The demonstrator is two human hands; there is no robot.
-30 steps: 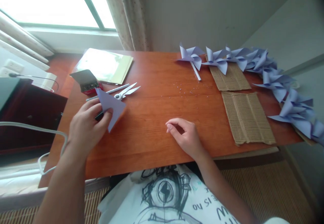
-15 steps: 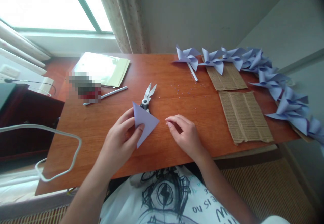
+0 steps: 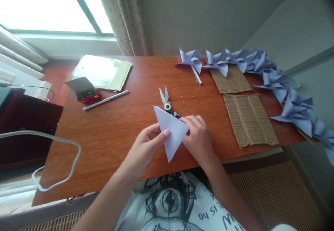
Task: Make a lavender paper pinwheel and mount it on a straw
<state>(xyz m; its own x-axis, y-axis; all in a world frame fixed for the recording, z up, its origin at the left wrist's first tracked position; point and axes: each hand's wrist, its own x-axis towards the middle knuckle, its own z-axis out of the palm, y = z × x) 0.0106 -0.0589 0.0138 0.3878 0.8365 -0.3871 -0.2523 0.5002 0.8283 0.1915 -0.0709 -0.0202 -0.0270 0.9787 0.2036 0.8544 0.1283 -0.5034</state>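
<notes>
The folded paper [image 3: 171,132] is being held just below the centre of the frame, pinched between the thumb and fingers of the left hand [image 3: 146,147], while the right hand [image 3: 199,138] is closing on its right corner and, it seems, on the scissors [image 3: 167,103] half hidden behind it. It is best kept pinched flat near the fold so the layers are not slipping. It is showing as a pale lilac triangle, creased crisp, apex down, raised slightly off the table [image 3: 109,133].

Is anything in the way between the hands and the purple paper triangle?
No. Both hands already touch the paper: the left hand pinches its left edge, and the right hand meets its right corner. The scissors lie just behind the paper on the table, not between.
</notes>
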